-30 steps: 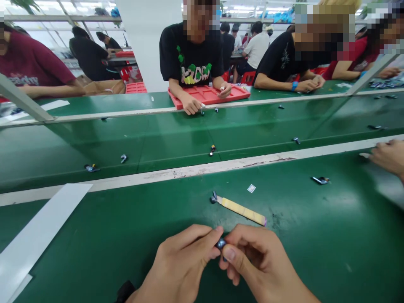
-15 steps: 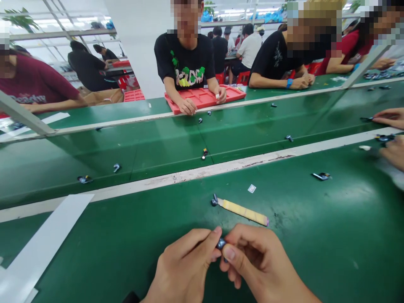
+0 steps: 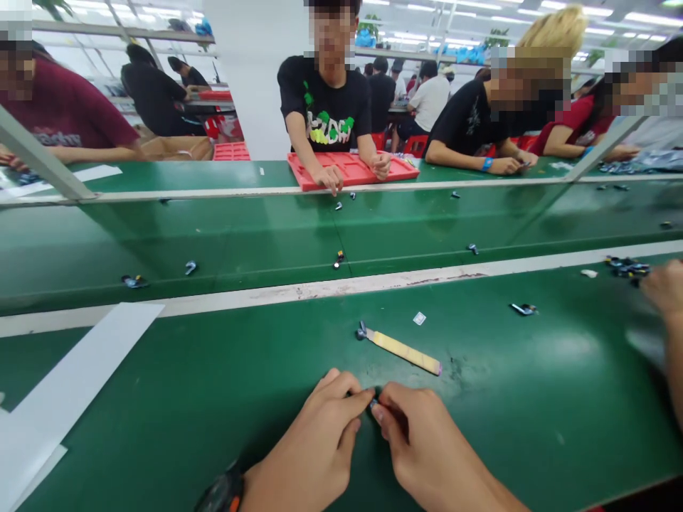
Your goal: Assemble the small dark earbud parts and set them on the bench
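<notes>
My left hand (image 3: 314,441) and my right hand (image 3: 421,441) meet low over the green table (image 3: 213,398), fingertips pinched together on a small dark part (image 3: 373,403) that is almost hidden between them. A black watch sits on my left wrist (image 3: 221,492). Just beyond my hands lies a yellow stick (image 3: 405,352) with a small dark part (image 3: 362,331) at its left end. A tiny white label (image 3: 420,318) lies to the right of it.
Several small dark parts lie scattered on the green belt (image 3: 267,242), one at the right (image 3: 523,308). A white strip (image 3: 75,377) crosses the table at left. Another person's hand (image 3: 662,288) works at right. Across the belt a person leans on a red tray (image 3: 352,171).
My hands have dropped closer to the table and the small part is more hidden between the fingertips. The parts on the belt have drifted left. The hand at right has pulled back.
</notes>
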### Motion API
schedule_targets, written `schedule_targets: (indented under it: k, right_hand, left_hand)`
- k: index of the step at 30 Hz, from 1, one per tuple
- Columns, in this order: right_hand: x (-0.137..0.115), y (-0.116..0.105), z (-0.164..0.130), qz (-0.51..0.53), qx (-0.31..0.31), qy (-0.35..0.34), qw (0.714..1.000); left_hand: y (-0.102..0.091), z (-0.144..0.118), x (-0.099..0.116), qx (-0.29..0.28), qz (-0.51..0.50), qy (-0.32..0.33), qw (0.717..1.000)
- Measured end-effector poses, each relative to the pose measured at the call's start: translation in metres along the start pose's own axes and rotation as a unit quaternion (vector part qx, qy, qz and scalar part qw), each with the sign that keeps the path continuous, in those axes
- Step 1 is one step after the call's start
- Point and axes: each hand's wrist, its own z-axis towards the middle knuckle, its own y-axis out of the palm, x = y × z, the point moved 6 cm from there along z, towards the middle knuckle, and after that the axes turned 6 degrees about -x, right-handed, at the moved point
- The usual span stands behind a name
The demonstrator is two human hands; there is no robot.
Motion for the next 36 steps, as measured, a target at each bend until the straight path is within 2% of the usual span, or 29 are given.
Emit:
schedule_targets:
  k: [5, 9, 12, 16, 21, 24, 26, 28, 31, 36]
  right_hand:
    - [-0.016, 0.008, 0.003, -0.155, -0.007, 0.027, 0.988]
    - [-0.028, 0.011, 0.007, -0.243, -0.031, 0.081, 0.966]
    - [-0.035, 0.013, 0.009, -0.274, -0.034, 0.103, 0.956]
    - [-0.038, 0.014, 0.008, -0.269, -0.024, 0.08, 0.959]
    - [-0.025, 0.006, 0.003, -0.173, -0.015, 0.026, 0.985]
    - [-0.015, -0.001, 0.0, 0.007, -0.001, 0.009, 1.0]
    - [-0.013, -0.005, -0.003, 0.148, 0.012, -0.002, 0.989]
    - [-0.015, -0.008, -0.005, 0.229, 0.013, -0.01, 0.973]
    - [-0.02, -0.013, -0.006, 0.277, 0.003, -0.016, 0.961]
    - [-0.022, -0.017, -0.004, 0.286, -0.039, -0.02, 0.957]
  left_hand:
    - [0.0, -0.009, -0.004, 0.039, -0.008, 0.021, 0.999]
    - [-0.001, -0.013, -0.007, 0.048, -0.03, 0.022, 0.998]
    - [0.0, -0.015, -0.011, 0.054, -0.045, 0.031, 0.997]
    - [0.002, -0.014, -0.012, 0.077, -0.057, 0.032, 0.995]
    - [-0.008, -0.009, -0.006, 0.111, -0.079, 0.017, 0.991]
    - [-0.018, -0.008, 0.0, 0.119, -0.1, 0.024, 0.988]
    - [-0.023, -0.008, 0.001, 0.13, -0.151, 0.031, 0.979]
    - [-0.025, -0.007, -0.001, 0.145, -0.226, 0.023, 0.963]
    - [-0.023, -0.006, -0.005, 0.159, -0.294, 0.003, 0.943]
    - [-0.025, -0.005, -0.003, 0.178, -0.292, 0.042, 0.939]
